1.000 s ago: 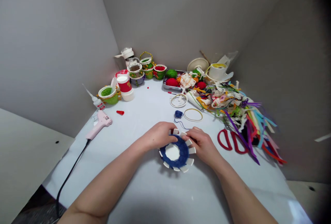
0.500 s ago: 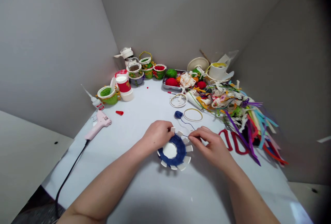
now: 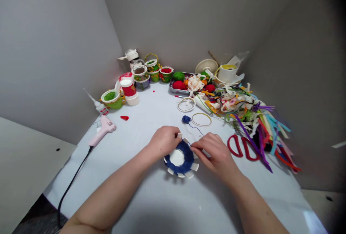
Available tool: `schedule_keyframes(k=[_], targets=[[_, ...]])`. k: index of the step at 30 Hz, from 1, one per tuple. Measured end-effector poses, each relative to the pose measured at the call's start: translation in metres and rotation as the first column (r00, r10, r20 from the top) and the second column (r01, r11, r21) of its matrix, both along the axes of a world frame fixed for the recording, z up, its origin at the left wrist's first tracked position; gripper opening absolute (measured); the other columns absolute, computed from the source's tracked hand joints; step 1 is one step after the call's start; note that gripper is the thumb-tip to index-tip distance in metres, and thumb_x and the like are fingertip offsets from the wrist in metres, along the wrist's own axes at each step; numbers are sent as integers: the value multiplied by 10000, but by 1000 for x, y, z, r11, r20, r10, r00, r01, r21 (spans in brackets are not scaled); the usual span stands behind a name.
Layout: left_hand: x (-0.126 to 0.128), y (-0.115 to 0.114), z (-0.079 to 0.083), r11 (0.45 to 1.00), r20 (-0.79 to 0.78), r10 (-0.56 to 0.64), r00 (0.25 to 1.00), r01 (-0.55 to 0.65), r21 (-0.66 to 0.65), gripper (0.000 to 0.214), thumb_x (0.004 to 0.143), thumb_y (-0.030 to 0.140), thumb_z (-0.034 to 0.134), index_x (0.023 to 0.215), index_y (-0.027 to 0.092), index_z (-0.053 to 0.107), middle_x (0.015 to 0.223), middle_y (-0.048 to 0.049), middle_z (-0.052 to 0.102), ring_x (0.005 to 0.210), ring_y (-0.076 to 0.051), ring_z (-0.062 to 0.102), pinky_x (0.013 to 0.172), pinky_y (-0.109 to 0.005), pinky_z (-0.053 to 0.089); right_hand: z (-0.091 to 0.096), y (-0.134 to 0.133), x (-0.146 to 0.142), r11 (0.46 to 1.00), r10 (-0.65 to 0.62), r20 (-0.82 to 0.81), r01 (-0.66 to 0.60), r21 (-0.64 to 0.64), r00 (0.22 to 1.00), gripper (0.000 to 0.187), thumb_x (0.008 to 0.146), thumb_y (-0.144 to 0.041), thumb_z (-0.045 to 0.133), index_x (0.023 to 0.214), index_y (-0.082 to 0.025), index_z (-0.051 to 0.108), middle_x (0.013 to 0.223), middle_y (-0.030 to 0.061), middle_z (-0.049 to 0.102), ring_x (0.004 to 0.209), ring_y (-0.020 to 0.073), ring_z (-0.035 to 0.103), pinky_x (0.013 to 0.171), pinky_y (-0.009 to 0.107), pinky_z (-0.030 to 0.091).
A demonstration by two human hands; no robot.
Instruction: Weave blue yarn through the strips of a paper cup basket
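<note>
On the tabletop (image 3: pixel 156 111) | left hand (image 3: pixel 164 142) grasping rim of blue-yarn paper disc (image 3: pixel 178 169) | right hand (image 3: pixel 214 154) touching its edge, grip unclear

White table (image 3: pixel 156 118) — red scissors (image 3: pixel 240 149); pink glue gun (image 3: pixel 104 129)

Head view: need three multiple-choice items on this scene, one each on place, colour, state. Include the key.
1. Where is the navy yarn ball?
A) In the metal tray
B) On the table, beyond the slotted card disc
C) In the right hand

2. What colour are the scissors' handles?
A) Blue
B) Yellow
C) Red

3. What is the left hand doing?
A) Holding the disc at its edge
B) Holding the scissors
C) Lifted clear of the disc

1: B, the ball sits on the table past the disc.
2: C, both handle loops are red.
3: A, the hand rests on the disc's far edge.
</note>
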State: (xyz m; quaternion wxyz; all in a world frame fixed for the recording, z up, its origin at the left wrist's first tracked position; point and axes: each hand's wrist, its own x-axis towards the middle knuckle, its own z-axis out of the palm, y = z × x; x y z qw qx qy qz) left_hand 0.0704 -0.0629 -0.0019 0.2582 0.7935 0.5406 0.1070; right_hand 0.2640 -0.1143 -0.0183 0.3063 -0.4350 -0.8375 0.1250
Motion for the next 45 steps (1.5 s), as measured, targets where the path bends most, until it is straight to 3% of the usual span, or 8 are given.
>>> schedule_keyframes(k=[10,17,29,31,33,37,40,45], targets=[[-2,3,2,1000,14,8,1000,-7,-19,183,767,237,489,742,181,661,761,-35,682,691,-154,571,607,-247,363,11,3,14,993,71,-24,-72,-89,997,150,904,-275,492,842,-202,608,767,54,627,760,192,522,718,350,383],[-8,8,0,999,48,45,998,-45,-16,173,768,260,499,736,184,651,783,-32,680,689,-142,554,604,-240,351,-2,9,18,936,-140,-172,74,-345,975,245,956,-321,363,880,-198,561,796,26,613,762,164,556,710,289,422],[-14,13,1,997,141,15,990,-4,-80,204,795,292,512,844,178,674,839,-42,684,774,-169,596,722,-279,441,-14,12,4,932,-73,-69,44,-359,995,376,941,-377,414,637,-181,516,637,4,502,676,151,479,641,277,350],[-21,12,1,991,250,20,968,14,-132,306,789,346,562,1040,186,637,980,-67,675,895,-194,609,807,-314,464,-17,12,1,939,-112,-83,78,-335,990,388,944,-363,411,604,-183,462,609,-6,459,646,143,462,626,273,336],[-34,5,-1,977,389,19,921,66,-203,645,739,435,645,1306,193,456,1230,-125,581,1107,-232,556,920,-360,451,-21,12,-2,944,-149,-95,113,-309,984,398,945,-352,409,584,-184,415,594,-14,426,622,135,444,616,271,325],[-59,-27,-13,971,416,-126,901,198,-135,1281,494,505,814,1479,251,34,1534,-161,147,1400,-326,191,1122,-501,226,-24,9,-8,958,-204,-84,181,-221,975,383,941,-319,420,583,-186,389,580,-15,409,617,135,418,628,274,318],[-60,-54,-25,992,350,-98,932,120,-41,1363,460,557,806,1473,275,-61,1555,-136,14,1420,-347,68,1137,-545,164,-22,5,-13,970,-207,-51,198,-139,977,376,938,-294,423,581,-188,371,562,-16,398,616,137,395,653,282,318],[-39,-62,-24,992,353,-117,928,93,86,1361,466,575,797,1466,293,-81,1544,-140,105,1405,-342,157,1122,-554,207,-19,2,-17,979,-189,23,190,-71,982,371,940,-279,413,582,-188,373,558,-15,386,615,140,386,660,289,311]])
